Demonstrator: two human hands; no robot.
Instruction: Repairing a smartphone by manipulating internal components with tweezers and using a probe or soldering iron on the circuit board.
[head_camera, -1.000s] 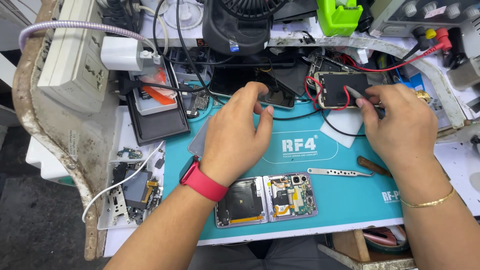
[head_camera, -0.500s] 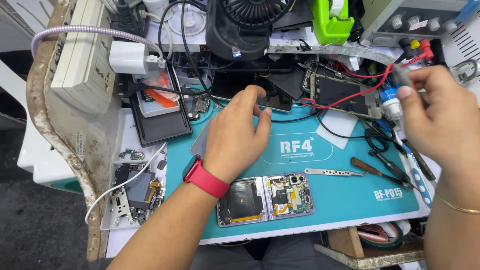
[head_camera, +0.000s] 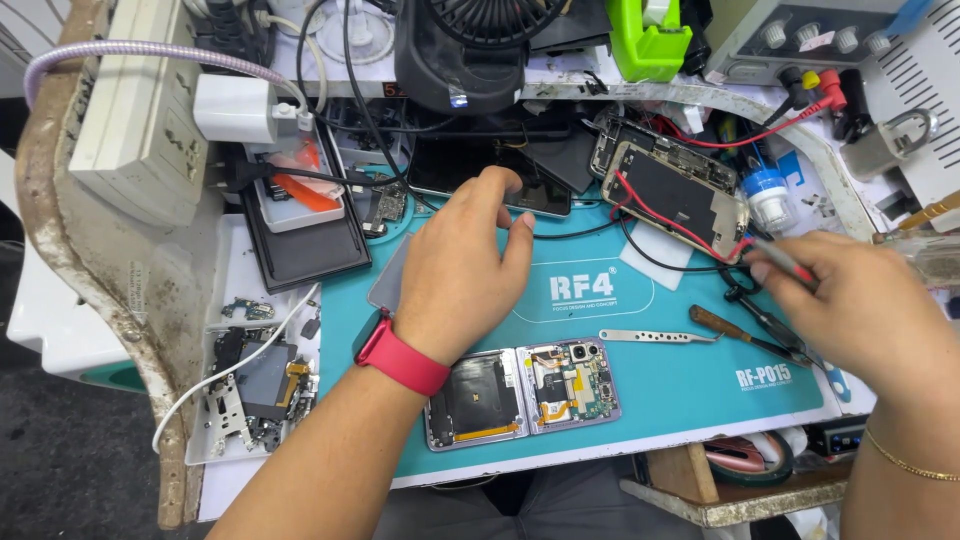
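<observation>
My right hand (head_camera: 865, 300) pinches a thin red-tipped probe (head_camera: 782, 258) between thumb and fingers, its point just beside the lower corner of the opened phone (head_camera: 672, 190) that lies tilted at the back of the teal mat (head_camera: 690, 375). A red wire (head_camera: 660, 215) runs across that phone. My left hand (head_camera: 462, 270), a red watch (head_camera: 400, 357) on its wrist, rests palm-down and loosely curled on the mat, fingertips touching a dark phone screen (head_camera: 470, 180); it grips nothing. Nearer me lies an opened folding phone (head_camera: 522, 392). Steel tweezers (head_camera: 658, 337) and a wooden-handled tool (head_camera: 745, 335) lie on the mat near my right hand. A black fan (head_camera: 480, 45) stands behind.
</observation>
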